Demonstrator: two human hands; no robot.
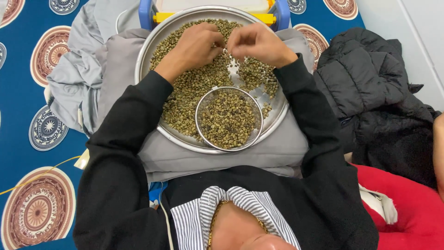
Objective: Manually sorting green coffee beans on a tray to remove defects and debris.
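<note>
A wide round metal tray [147, 55] rests on my lap and is covered with greenish coffee beans [192, 88]. A small round wire sieve [229, 118] full of beans lies in the tray's near part. My left hand [194, 46] and my right hand [259, 44] are at the far side of the tray, knuckles up and fingertips meeting over the beans. Both have their fingers curled and pinched on a few beans. What lies between the fingertips is too small to make out. Black sleeves cover both arms.
A grey cloth [231, 157] lies under the tray. Beyond the tray stands a blue and yellow plastic item [273, 16]. A black jacket [370, 88] lies at the right, a red cushion [411, 213] near right, and a blue patterned mat [27, 115] at the left.
</note>
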